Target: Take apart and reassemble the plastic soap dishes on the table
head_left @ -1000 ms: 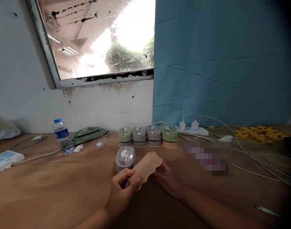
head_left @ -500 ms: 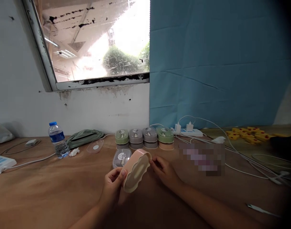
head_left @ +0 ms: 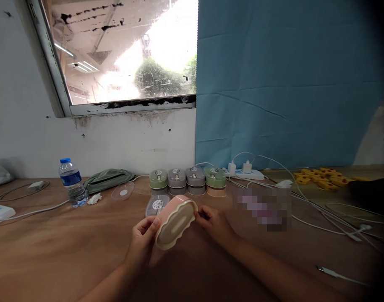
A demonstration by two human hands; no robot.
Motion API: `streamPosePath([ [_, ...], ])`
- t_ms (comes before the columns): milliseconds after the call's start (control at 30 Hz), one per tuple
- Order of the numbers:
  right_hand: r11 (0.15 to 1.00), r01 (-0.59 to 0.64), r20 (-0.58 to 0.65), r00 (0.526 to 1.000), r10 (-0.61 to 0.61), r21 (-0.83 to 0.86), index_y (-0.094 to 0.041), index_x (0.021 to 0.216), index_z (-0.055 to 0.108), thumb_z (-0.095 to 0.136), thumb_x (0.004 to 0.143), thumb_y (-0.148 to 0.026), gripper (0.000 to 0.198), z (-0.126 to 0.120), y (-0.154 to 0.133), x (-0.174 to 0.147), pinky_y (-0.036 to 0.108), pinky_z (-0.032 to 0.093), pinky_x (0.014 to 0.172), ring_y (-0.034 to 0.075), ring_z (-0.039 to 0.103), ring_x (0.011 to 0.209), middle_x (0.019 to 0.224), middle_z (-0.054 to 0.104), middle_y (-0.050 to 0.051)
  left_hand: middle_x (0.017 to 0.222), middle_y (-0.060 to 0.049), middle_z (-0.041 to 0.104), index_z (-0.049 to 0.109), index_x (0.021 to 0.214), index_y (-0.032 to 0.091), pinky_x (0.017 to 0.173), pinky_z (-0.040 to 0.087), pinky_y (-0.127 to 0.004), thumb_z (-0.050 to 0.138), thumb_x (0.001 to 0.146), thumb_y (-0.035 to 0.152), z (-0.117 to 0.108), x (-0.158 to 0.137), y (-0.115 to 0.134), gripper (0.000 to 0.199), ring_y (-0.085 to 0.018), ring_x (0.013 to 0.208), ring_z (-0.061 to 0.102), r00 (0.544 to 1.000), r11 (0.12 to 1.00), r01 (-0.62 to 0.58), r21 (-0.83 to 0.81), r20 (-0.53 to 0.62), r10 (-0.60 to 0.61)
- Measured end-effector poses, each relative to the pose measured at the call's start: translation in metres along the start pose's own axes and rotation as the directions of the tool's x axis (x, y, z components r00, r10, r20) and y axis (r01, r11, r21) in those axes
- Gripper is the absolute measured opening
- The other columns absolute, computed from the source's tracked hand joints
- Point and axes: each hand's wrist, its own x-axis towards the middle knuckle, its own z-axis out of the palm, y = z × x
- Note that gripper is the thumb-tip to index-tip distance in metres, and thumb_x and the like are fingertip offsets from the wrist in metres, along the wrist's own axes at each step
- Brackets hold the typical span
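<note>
A pink oval box (head_left: 172, 209) with a wavy cream rim is held tilted above the table, its shallow cream side turned towards me. My left hand (head_left: 143, 233) grips its left end, thumb on the near edge and fingers behind. At the right end, my right hand (head_left: 214, 223) pinches the rim between thumb and fingertips. Partly hidden behind the pink box lies a grey box with a clear lid (head_left: 155, 203). Farther back stand several two-tier lidded boxes in a row, among them a green one (head_left: 158, 179) and a grey one (head_left: 177, 179).
A water bottle (head_left: 72, 184), a green pouch (head_left: 108, 181), a crumpled tissue (head_left: 94, 199) and a clear lid (head_left: 121, 193) lie to the left. At the back right are a power strip (head_left: 256, 174), white cables and yellow pieces (head_left: 320, 178). A cable plug (head_left: 328, 272) lies near right.
The pink box has tilted so that its cream side faces me more, and both hands have shifted slightly left in view. The whole scene has also moved slightly left and up.
</note>
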Motion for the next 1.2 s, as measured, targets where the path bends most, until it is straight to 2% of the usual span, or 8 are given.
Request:
streamPosePath([
  [267, 0.996, 0.082, -0.07, 0.994, -0.08, 0.024, -0.018, 0.06, 0.045, 0.043, 0.078, -0.032, 0.024, -0.005, 0.01, -0.001, 0.021, 0.032, 0.049, 0.012, 0.043, 0.053, 0.056, 0.046, -0.003, 0.06, 0.001, 0.06, 0.06, 0.068, 0.012, 0.054, 0.042, -0.017, 0.067, 0.067, 0.032, -0.001, 0.004, 0.011, 0.021, -0.007, 0.055, 0.052, 0.998, 0.993, -0.044, -0.108, -0.05, 0.039],
  [500, 0.93, -0.143, -0.16, 0.965, 0.206, 0.338, -0.019, 0.057, 0.045, 0.045, 0.074, -0.044, 0.03, -0.003, 0.039, 0.008, 0.023, 0.034, 0.048, 0.013, 0.041, 0.047, 0.047, 0.044, -0.004, 0.079, -0.001, 0.067, 0.062, 0.081, 0.016, 0.069, 0.047, -0.022, 0.065, 0.068, 0.033, -0.028, 0.028, 0.039, 0.022, -0.013, 0.075, 0.061, 0.952, 0.953, -0.248, -0.171, -0.227, 0.207],
  [667, 0.895, -0.198, -0.128, 0.955, 0.269, 0.4, -0.019, 0.056, 0.045, 0.045, 0.073, -0.045, 0.031, 0.002, 0.05, 0.01, 0.023, 0.033, 0.046, 0.012, 0.04, 0.043, 0.044, 0.043, -0.004, 0.074, 0.003, 0.066, 0.06, 0.076, 0.017, 0.072, 0.046, -0.021, 0.066, 0.065, 0.035, -0.059, 0.052, 0.048, 0.022, -0.01, 0.072, 0.061, 0.789, 0.892, -0.451, -0.001, -0.467, 0.398],
  [767, 0.879, -0.216, -0.113, 0.951, 0.289, 0.426, -0.02, 0.055, 0.044, 0.045, 0.072, -0.044, 0.03, 0.003, 0.05, 0.01, 0.023, 0.031, 0.044, 0.011, 0.038, 0.042, 0.044, 0.043, -0.005, 0.071, 0.002, 0.064, 0.057, 0.076, 0.017, 0.068, 0.047, -0.024, 0.059, 0.066, 0.047, -0.078, 0.063, 0.045, 0.032, -0.011, 0.068, 0.06, 0.685, 0.834, -0.444, 0.327, -0.476, 0.551],
  [833, 0.87, -0.226, -0.101, 0.949, 0.297, 0.438, -0.019, 0.055, 0.045, 0.046, 0.072, -0.044, 0.03, 0.003, 0.049, 0.01, 0.023, 0.031, 0.044, 0.011, 0.038, 0.041, 0.043, 0.043, -0.005, 0.068, 0.001, 0.062, 0.058, 0.075, 0.016, 0.063, 0.045, -0.023, 0.058, 0.066, 0.049, -0.087, 0.066, 0.041, 0.034, -0.011, 0.063, 0.058, 0.656, 0.784, -0.391, 0.482, -0.451, 0.605],
  [933, 0.86, -0.244, -0.068, 0.95, 0.305, 0.449, -0.019, 0.055, 0.045, 0.047, 0.071, -0.042, 0.028, 0.005, 0.05, 0.009, 0.023, 0.03, 0.044, 0.01, 0.037, 0.04, 0.042, 0.043, -0.006, 0.063, 0.0, 0.062, 0.062, 0.074, 0.015, 0.056, 0.042, -0.021, 0.064, 0.062, 0.044, -0.093, 0.067, 0.033, 0.032, -0.012, 0.058, 0.055, 0.692, 0.707, -0.288, 0.646, -0.37, 0.62],
  [1033, 0.851, -0.258, -0.022, 0.954, 0.3, 0.458, -0.019, 0.056, 0.045, 0.047, 0.072, -0.041, 0.027, 0.007, 0.052, 0.009, 0.022, 0.029, 0.043, 0.009, 0.036, 0.04, 0.042, 0.043, -0.006, 0.066, -0.003, 0.063, 0.065, 0.072, 0.016, 0.057, 0.041, -0.023, 0.065, 0.061, 0.041, -0.091, 0.068, 0.024, 0.028, -0.015, 0.062, 0.055, 0.734, 0.526, -0.208, 0.824, -0.224, 0.641],
  [1200, 0.844, -0.26, 0.032, 0.96, 0.278, 0.47, -0.018, 0.056, 0.045, 0.048, 0.072, -0.04, 0.028, 0.009, 0.054, 0.007, 0.021, 0.027, 0.042, 0.008, 0.034, 0.039, 0.042, 0.042, -0.006, 0.077, -0.005, 0.065, 0.066, 0.074, 0.016, 0.07, 0.043, -0.026, 0.063, 0.065, 0.037, -0.087, 0.078, 0.014, 0.023, -0.018, 0.072, 0.058, 0.803, 0.278, -0.248, 0.928, 0.036, 0.595],
])
